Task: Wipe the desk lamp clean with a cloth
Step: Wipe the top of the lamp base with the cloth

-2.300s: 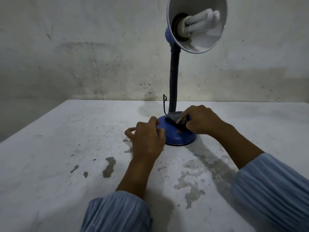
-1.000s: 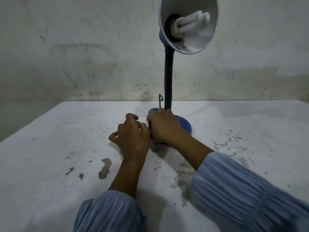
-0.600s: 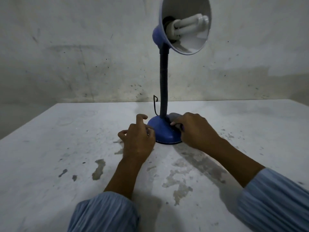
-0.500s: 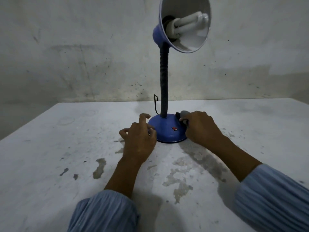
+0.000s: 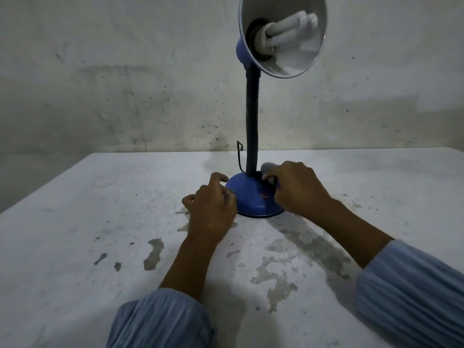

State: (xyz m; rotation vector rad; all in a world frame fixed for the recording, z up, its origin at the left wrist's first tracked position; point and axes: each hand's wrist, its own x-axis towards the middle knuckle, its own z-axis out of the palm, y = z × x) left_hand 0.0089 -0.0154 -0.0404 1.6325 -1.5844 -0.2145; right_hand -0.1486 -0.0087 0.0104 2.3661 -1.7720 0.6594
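A blue desk lamp stands on the table, with a round base, a black flexible neck and a white-lined shade holding a coiled bulb. My right hand grips a dark grey cloth against the right side of the base, close to the neck. My left hand sits at the base's left edge with fingers curled, fingertips touching the rim. A small red switch shows on the base between my hands.
The white table has chipped, stained patches near my arms. A thin black cord rises behind the base. A stained wall runs right behind the table's far edge.
My right hand with the cloth swept across the base from its left side to its right side and now sits near the neck. The left hand stayed at the base's left edge.
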